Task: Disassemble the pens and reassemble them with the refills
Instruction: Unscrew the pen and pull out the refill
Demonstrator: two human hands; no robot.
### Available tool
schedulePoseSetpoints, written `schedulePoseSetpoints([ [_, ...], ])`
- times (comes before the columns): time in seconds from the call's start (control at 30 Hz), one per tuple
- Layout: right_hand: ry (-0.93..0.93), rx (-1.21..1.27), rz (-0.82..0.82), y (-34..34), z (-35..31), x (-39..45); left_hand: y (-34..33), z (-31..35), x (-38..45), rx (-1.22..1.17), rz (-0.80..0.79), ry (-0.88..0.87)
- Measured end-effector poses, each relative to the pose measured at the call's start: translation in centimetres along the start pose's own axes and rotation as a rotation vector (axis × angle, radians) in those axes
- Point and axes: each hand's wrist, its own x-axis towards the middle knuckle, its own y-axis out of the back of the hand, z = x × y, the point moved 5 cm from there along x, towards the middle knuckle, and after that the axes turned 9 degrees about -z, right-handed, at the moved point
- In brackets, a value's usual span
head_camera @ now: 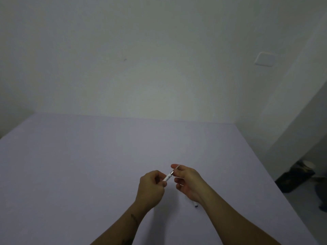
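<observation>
Hands meet just below the centre of the frame, above a pale lilac table that fills the lower half of the view. The left hand is curled closed around the lower end of a white pen, whose barrel slants up and to the right out of the fist. The right hand pinches the pen's silvery upper end between thumb and forefinger, its other fingers loosely bent beneath. A thin metallic piece shows at the right forefinger's tip; whether it is a clip or a refill cannot be told. The pen is held clear of the table, between the two hands. Just below the right wrist, a small pale part with a dark tip lies on the table, mostly hidden by the arm. A white wall rises behind, with a switch plate at upper right. Dark objects sit on the floor at the right edge.
</observation>
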Motion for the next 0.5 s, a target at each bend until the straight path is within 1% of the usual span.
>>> schedulePoseSetpoints([
  [0.1,-0.005,-0.001,0.056,-0.10,0.20,-0.06,0.07,-0.21,0.11,0.001,0.000,-0.003],
  [0.23,0.030,-0.066,0.118,0.06,-0.13,0.16,0.06,-0.36,0.21,0.010,-0.005,-0.013],
  [0.33,0.030,-0.076,0.076,-0.06,-0.25,0.09,0.05,-0.52,0.21,0.015,-0.007,-0.017],
  [0.5,0.000,0.025,0.021,-0.01,0.16,0.07,0.22,-0.63,0.29,0.015,-0.002,-0.024],
])
